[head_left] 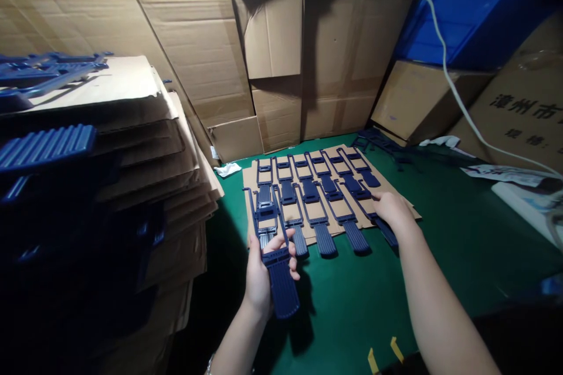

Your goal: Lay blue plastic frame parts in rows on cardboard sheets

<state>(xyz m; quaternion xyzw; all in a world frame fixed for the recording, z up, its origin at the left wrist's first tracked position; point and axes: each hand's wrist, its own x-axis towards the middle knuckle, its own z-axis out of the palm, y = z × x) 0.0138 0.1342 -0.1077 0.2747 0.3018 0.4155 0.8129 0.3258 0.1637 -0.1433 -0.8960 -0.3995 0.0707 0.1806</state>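
Observation:
My left hand is closed around a dark blue plastic frame piece with a ribbed paddle end. It is raised above the green table, paddle toward me. My right hand has its fingers closed on the side of another such frame piece, at the right end of the front row. Some of those fingertips are hidden. Several matching frame pieces lie in two rows on a flat cardboard sheet, the front row's paddles sticking out over its near edge.
At left rises a tall stack of cardboard sheets with more blue pieces between them. Loose blue pieces lie at the back right of the green table. Cardboard boxes, a blue bin and a white cable stand behind.

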